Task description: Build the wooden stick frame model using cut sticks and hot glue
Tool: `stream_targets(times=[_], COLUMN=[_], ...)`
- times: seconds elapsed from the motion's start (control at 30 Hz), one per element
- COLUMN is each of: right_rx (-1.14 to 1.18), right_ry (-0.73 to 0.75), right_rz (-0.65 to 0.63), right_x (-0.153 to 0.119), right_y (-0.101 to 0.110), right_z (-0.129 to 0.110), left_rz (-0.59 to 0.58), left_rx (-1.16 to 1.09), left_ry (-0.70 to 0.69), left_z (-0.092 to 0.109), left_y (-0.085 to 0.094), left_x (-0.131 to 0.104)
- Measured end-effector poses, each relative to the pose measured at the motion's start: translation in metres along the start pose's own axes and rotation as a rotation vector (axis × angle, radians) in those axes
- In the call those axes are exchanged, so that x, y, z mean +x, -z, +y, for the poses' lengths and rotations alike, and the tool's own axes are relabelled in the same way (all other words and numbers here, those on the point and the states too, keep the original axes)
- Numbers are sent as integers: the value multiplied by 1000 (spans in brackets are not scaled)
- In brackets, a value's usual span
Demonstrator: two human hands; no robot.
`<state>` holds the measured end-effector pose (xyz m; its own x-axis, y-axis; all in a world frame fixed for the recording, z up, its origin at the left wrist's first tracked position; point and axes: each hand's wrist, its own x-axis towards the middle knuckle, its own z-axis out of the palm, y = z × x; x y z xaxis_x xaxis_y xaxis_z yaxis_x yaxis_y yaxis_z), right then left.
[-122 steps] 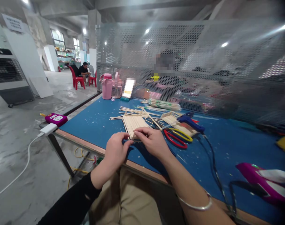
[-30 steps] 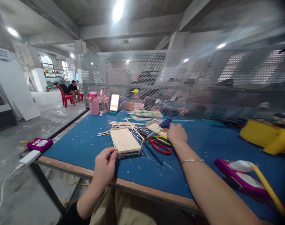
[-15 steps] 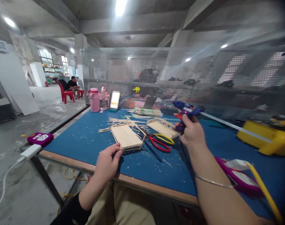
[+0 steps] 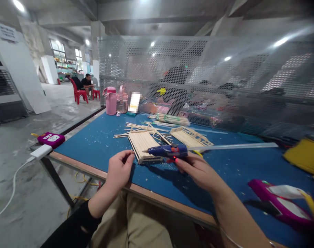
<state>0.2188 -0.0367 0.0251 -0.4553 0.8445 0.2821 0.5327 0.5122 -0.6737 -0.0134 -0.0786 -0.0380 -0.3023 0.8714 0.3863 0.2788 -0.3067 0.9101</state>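
Note:
My right hand (image 4: 198, 170) grips a blue hot glue gun (image 4: 169, 151) with a long clear glue stick (image 4: 234, 146) sticking out to the right. Its nozzle points left, just above the near end of a flat panel of wooden sticks (image 4: 143, 142) on the blue table (image 4: 95, 141). My left hand (image 4: 119, 168) rests at the panel's near left corner, fingers curled against it. A second stick panel (image 4: 190, 136) lies further right.
Loose wooden sticks (image 4: 136, 128) and a bundle of sticks (image 4: 172, 119) lie behind the panels. Pink bottles (image 4: 111, 100) stand at the far left corner. A purple device (image 4: 278, 199) and a yellow object (image 4: 305, 156) sit at right. A perforated metal screen (image 4: 198, 75) backs the table.
My right hand reached right, picked up the glue gun and brought it over to the near end of the stick panel. My left hand stayed at the panel's corner.

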Motion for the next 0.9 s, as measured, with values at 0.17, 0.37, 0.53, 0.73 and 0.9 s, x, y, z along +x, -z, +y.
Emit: stream_targets(times=[0.17, 0.37, 0.53, 0.73, 0.9], right_rx=[-24, -60, -68, -83, -100], right_ry=[-6, -28, -24, -2, 8], right_rz=[-30, -61, -47, -45, -27], right_x=[2, 2, 2, 1, 2], right_y=[-1, 0, 1, 0, -1], right_z=[0, 2, 0, 3, 1], left_rz=[4, -135, -115, -77, -36], left_rx=[-192, -459, -311, -95, -92], left_ry=[108, 386, 251, 132, 134], left_z=[1, 6, 2, -4, -2], left_y=[1, 1, 4, 7, 7], left_x=[3, 23, 29, 24, 24])
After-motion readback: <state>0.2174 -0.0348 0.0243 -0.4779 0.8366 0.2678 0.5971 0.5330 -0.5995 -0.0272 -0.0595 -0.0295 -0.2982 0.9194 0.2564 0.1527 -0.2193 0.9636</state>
